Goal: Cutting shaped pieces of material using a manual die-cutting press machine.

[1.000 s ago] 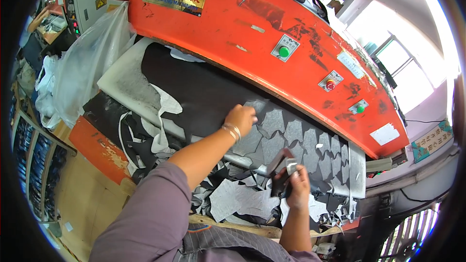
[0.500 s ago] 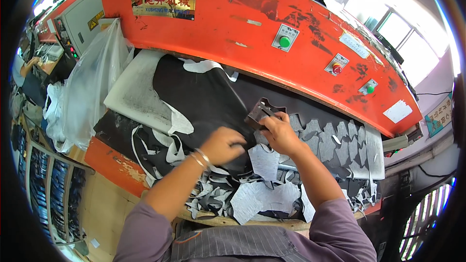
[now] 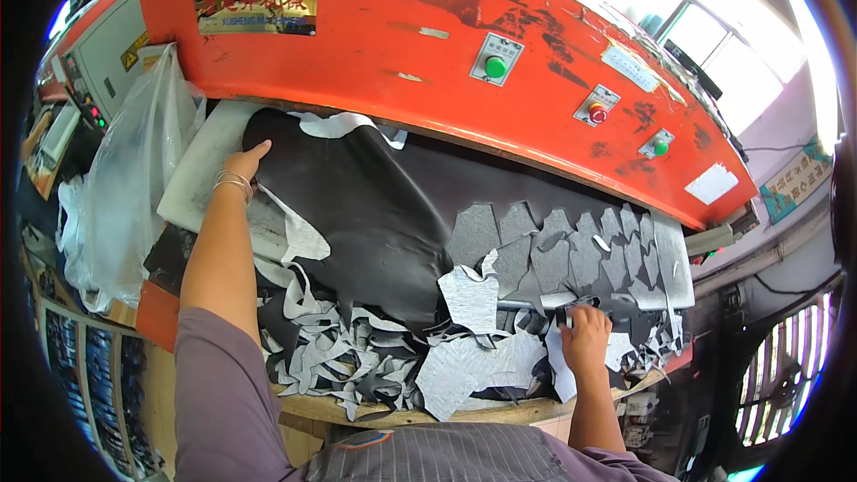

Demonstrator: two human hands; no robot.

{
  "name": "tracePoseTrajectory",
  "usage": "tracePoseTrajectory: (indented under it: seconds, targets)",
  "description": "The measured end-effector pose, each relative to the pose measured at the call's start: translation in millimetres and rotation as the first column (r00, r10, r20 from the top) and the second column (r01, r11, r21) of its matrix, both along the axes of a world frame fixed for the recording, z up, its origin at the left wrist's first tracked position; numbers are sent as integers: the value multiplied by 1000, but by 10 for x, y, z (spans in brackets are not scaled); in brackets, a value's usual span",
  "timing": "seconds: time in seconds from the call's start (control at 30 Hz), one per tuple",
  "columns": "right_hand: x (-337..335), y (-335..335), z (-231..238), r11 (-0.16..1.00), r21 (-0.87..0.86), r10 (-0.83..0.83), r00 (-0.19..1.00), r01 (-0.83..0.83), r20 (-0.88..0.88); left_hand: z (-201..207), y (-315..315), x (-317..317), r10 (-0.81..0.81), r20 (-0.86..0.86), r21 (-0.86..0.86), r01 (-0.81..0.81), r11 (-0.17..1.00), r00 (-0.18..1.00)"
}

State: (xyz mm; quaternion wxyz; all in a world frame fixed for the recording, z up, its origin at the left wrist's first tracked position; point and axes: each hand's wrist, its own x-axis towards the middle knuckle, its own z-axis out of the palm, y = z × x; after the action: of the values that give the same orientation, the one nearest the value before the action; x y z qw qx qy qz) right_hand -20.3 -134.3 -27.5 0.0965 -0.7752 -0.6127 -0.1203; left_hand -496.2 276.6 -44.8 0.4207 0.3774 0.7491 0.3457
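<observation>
My left hand (image 3: 245, 162) reaches out to the far left edge of a large black leather-like sheet (image 3: 357, 205). Its thumb lies over the sheet's edge, and the other fingers are mostly hidden, closed on that edge. Near the front of the machine bed, my right hand (image 3: 586, 339) is closed on a small dark cutting die (image 3: 568, 311), largely covered by the fingers. Grey cut pieces (image 3: 549, 259) with angular outlines lie beyond it on the sheet's right part. A pale cut piece (image 3: 470, 297) rests left of the right hand.
The orange press beam (image 3: 357, 54), with green and red buttons, spans the far side. A pale cutting pad (image 3: 192, 161) shows under the sheet. Scraps (image 3: 330, 361) and stacked pale pieces (image 3: 473, 370) lie along the near edge. Clear plastic bags (image 3: 138, 178) hang at the left.
My left hand has moved from the middle to the sheet's far left edge. My right hand has brought the die from the sheet's middle toward the near right, uncovering more cut pieces. The view has shifted.
</observation>
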Motion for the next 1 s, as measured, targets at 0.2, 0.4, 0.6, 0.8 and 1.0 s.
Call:
tracePoseTrajectory:
  seconds: [0.2, 0.4, 0.6, 0.8, 1.0]
  targets:
    - [-943, 816, 89, 908, 55, 416, 876, -415, -246, -297, 508, -456, 56, -493, 318, 120, 941, 868]
    - [-1306, 1462, -375, 883, -174, 440, 898, -436, -13, -114, 173, -367, 325, -595, 121, -318, 940, 735]
    - [-1175, 1591, -184, 779, -46, 540, 706, -626, -457, -22, -316, 136, 150, -620, 712, 473, 519, 770]
    - [-1370, 1733, -100, 930, -131, 306, 920, -344, -245, -146, -915, 1395, -479, -822, -1, 841, 541, 308]
    - [-1164, 1892, 57, 937, -269, 26, 812, -222, -582, -55, -972, 1517, -468, -856, -102, 816, 569, 220]
